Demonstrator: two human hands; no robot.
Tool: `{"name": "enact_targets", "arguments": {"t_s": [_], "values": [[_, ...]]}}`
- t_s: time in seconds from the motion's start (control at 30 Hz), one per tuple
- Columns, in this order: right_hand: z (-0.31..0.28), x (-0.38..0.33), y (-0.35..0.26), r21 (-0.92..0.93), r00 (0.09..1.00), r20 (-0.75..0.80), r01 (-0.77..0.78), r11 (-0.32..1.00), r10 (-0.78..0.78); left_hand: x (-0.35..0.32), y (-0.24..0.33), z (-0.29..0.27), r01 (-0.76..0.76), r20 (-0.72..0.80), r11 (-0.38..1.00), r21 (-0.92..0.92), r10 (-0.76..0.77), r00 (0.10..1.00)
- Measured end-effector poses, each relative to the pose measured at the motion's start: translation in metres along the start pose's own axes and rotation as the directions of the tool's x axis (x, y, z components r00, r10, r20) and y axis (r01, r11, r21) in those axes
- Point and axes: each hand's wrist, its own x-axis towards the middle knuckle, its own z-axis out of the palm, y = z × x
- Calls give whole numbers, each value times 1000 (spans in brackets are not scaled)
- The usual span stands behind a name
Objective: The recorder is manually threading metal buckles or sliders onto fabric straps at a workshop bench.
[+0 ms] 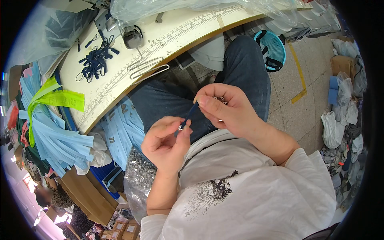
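Observation:
Over my lap, a navy zipper pull [189, 116] is stretched slantwise between my two hands. My left hand [166, 141] pinches its lower end, where a small silver metal piece [181, 127] shows at the fingertips. The upper end is pinched between thumb and forefinger of my right hand [230, 109]. Several small shiny metal pieces [220, 100] sit in the curled fingers of that same hand; they look like zipper sliders. A tangled pile of navy zipper pulls [96, 60] lies on the white table [160, 46] at the upper left.
A bent metal wire rack [149, 69] juts over the table's edge. Light blue strips [58, 132] and a neon green strip [60, 96] hang at left. A turquoise basket [276, 46] stands on the floor. Bagged goods [340, 116] line the right side. Another person [60, 196] is at lower left.

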Motion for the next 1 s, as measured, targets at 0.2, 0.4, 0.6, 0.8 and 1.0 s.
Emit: {"name": "enact_targets", "arguments": {"t_s": [0.2,0.4,0.6,0.8,1.0], "values": [[2,3,-2,81,997,32,-66,994,64,1,0,2,-97,44,994,-46,99,994],[-4,6,-12,102,990,65,-135,986,129,11,10,4,-108,77,994,23,106,991],[-9,2,-12,321,973,153,-215,922,173,124,69,28,-501,87,778,380,509,856],[-4,-3,-1,379,931,274,-334,863,240,224,92,51,-345,282,583,736,199,939],[-7,-6,-4,250,930,206,-349,903,303,197,94,-32,-192,-68,823,535,268,961]]}}
